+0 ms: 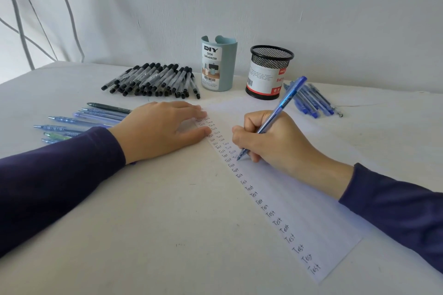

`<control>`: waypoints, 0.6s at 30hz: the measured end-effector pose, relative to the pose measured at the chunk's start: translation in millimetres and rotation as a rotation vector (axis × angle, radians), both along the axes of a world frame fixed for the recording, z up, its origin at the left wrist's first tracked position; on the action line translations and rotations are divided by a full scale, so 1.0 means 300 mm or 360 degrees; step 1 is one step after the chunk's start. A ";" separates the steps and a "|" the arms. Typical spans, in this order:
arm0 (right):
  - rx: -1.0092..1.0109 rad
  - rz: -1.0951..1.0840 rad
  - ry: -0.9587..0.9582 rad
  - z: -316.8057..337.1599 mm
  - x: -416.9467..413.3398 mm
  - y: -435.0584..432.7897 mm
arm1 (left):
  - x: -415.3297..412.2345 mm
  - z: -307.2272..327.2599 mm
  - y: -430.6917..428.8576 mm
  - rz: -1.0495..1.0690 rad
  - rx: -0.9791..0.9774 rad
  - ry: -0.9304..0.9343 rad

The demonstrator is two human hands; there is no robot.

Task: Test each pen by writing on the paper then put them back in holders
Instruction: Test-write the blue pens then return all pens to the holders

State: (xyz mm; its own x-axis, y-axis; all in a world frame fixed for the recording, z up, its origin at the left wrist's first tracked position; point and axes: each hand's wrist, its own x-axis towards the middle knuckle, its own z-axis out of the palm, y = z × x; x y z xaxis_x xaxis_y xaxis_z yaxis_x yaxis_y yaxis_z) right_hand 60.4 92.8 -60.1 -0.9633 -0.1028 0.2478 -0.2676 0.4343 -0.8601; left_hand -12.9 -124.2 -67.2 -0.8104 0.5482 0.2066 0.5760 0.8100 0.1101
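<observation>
My right hand (275, 141) grips a blue pen (285, 100), its tip touching the white paper (299, 201) beside a second column of "Test" words. A long column of "Test" runs down the paper's left edge. My left hand (158, 127) lies flat, fingers apart, pressing the paper's upper left corner. Two holders stand at the back: a pale teal desk organizer (219, 64) and a black mesh cup (271, 72). Both look empty from here.
A pile of black-capped pens (155, 80) lies left of the teal organizer. Several blue and dark pens (79, 122) lie in a row behind my left arm. More blue pens (314, 100) lie right of the mesh cup. A white wall closes the back.
</observation>
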 end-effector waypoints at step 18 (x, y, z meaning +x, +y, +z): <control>0.0063 -0.0006 -0.0093 0.009 0.002 0.000 | -0.004 0.000 -0.003 -0.0020 0.0012 -0.0014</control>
State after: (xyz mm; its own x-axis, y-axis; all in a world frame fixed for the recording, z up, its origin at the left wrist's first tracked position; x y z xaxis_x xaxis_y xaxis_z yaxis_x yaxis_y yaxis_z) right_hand 60.9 92.8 -57.3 -0.9765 -0.1077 0.1868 -0.2156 0.4694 -0.8563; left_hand -14.0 -125.1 -67.2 -0.8051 0.5570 0.2037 0.5853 0.8018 0.1209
